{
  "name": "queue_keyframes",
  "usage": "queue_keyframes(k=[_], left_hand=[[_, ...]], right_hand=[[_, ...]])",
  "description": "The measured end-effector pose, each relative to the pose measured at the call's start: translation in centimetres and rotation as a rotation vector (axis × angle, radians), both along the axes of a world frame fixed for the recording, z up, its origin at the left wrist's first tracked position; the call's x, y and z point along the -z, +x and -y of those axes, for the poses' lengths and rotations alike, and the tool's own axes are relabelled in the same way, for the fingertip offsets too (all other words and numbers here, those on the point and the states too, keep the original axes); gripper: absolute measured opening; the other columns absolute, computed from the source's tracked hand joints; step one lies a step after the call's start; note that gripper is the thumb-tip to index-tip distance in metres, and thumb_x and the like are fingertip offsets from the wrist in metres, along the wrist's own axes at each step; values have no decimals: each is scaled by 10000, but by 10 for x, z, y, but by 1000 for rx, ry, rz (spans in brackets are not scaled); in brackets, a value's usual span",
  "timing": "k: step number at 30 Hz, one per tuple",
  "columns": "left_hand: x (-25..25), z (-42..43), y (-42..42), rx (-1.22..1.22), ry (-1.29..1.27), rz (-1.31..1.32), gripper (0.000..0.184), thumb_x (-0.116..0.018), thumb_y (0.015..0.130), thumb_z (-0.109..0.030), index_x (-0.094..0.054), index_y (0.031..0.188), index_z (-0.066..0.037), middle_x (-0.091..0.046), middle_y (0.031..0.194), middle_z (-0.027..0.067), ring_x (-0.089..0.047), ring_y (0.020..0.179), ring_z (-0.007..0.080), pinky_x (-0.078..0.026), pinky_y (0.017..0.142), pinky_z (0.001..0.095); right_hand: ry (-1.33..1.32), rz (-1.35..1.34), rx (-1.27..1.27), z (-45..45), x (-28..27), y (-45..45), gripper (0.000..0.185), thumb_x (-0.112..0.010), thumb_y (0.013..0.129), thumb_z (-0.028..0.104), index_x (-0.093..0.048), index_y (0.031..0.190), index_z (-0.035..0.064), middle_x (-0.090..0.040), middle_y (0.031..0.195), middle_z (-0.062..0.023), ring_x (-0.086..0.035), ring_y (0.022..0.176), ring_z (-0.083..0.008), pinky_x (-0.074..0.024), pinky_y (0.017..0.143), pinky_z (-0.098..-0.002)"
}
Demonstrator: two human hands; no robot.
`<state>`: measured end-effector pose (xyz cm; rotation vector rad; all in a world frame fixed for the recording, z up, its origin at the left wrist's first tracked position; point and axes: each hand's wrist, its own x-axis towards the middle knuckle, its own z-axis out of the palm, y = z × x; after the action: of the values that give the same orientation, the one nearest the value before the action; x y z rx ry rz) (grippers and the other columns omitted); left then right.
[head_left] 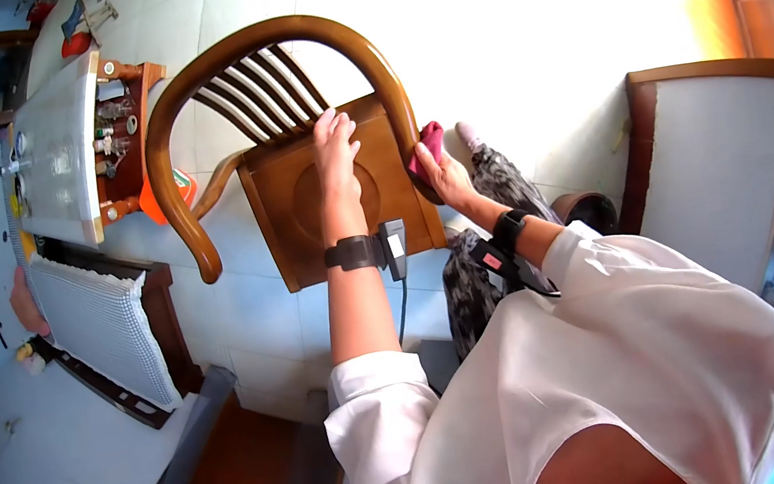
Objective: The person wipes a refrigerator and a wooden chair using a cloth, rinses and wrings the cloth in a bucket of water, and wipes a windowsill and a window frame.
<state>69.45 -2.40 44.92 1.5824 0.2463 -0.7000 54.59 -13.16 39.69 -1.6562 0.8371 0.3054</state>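
A brown wooden chair (pixel 283 193) with a curved top rail and slatted back stands in front of me. My right hand (pixel 446 178) presses a dark red cloth (pixel 430 142) around the end of the chair's right armrest. Over the seat, close to the foot of the slats, is my left hand (pixel 335 154), its fingers stretched out and holding nothing. I cannot tell whether it touches the wood. Each wrist wears a black band with a small box.
To the left is a table with a pale top (pixel 64 151) and small items on its lower shelf. A cushioned bench (pixel 107 327) stands below it. An orange object (pixel 167 196) sits behind the chair. On the right are a wood-edged cabinet (pixel 727 148) and a dark round container (pixel 587 212).
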Motion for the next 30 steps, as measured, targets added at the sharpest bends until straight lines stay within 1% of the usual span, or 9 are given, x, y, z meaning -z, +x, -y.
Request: queue_keyframes(k=[3, 7, 10, 13, 15, 17, 18, 23, 30], left_hand=[[27, 27, 26, 123, 139, 113, 597, -534, 927, -351, -327, 1395, -43, -459, 1342, 128, -459, 1223, 248, -380, 971, 411], [6, 80, 54, -35, 207, 210, 785, -558, 914, -371, -109, 1458, -27, -316, 1434, 220, -371, 1294, 270, -306, 1054, 361], [0, 113, 86, -125, 232, 273, 1031, -627, 862, -398, 132, 1435, 1, -77, 1492, 286, -225, 1372, 308, -238, 1101, 355], [19, 135, 86, -154, 614, 388, 1121, -691, 812, -384, 145, 1406, 67, -3, 1495, 265, -173, 1382, 290, -209, 1117, 350], [10, 153, 70, -213, 553, 454, 1064, -702, 806, -240, 115, 1423, 50, -79, 1487, 272, -234, 1360, 296, -211, 1116, 338], [15, 151, 69, -218, 597, 442, 1020, -677, 821, -192, 110, 1432, 31, -152, 1476, 260, -293, 1331, 294, -235, 1107, 336], [20, 148, 69, -189, 660, 510, 999, -659, 836, -202, 113, 1443, -13, -246, 1440, 267, -396, 1261, 329, -333, 1059, 366], [24, 152, 68, -262, 583, 492, 971, -666, 836, -198, 60, 1450, 0, -273, 1434, 244, -420, 1237, 284, -349, 1039, 352], [26, 148, 70, -262, 579, 522, 949, -666, 842, -118, 54, 1447, 9, -275, 1425, 233, -417, 1219, 245, -356, 1026, 348]], right_hand=[[74, 405, 280, 4, 42, 41, 676, -301, 953, 547, -390, 1353, 9, -531, 1253, -212, -464, 1220, -328, -324, 1022, -340], [612, 271, 380, 48, 37, 101, 705, -345, 924, 599, -491, 1248, -10, -569, 1132, -141, -517, 1050, -199, -379, 932, -298], [682, 326, 325, 60, 65, 129, 608, -424, 918, 565, -555, 1176, 30, -591, 1074, -76, -526, 962, -137, -415, 889, -272], [664, 322, 225, 55, 70, 97, 609, -401, 936, 536, -509, 1243, 22, -565, 1148, -74, -502, 1037, -150, -385, 931, -282], [888, 92, 233, 81, 8, 84, 584, -373, 963, 485, -466, 1295, 13, -530, 1241, -96, -465, 1148, -179, -337, 997, -294], [607, 375, 222, 59, 44, 71, 506, -377, 972, 383, -424, 1336, 35, -508, 1250, -176, -491, 1141, -281, -362, 979, -342], [489, 363, 185, 58, 45, 67, 498, -415, 967, 348, -397, 1360, 43, -476, 1304, -175, -435, 1218, -304, -323, 1020, -347], [424, 236, 216, 63, 47, 50, 497, -453, 951, 308, -382, 1374, 58, -360, 1412, -175, -312, 1333, -311, -246, 1082, -364], [-61, 288, -426, 81, 145, 111, 526, -561, 861, 326, -419, 1362, 249, -315, 1472, -33, -211, 1395, -278, -174, 1074, -596]])
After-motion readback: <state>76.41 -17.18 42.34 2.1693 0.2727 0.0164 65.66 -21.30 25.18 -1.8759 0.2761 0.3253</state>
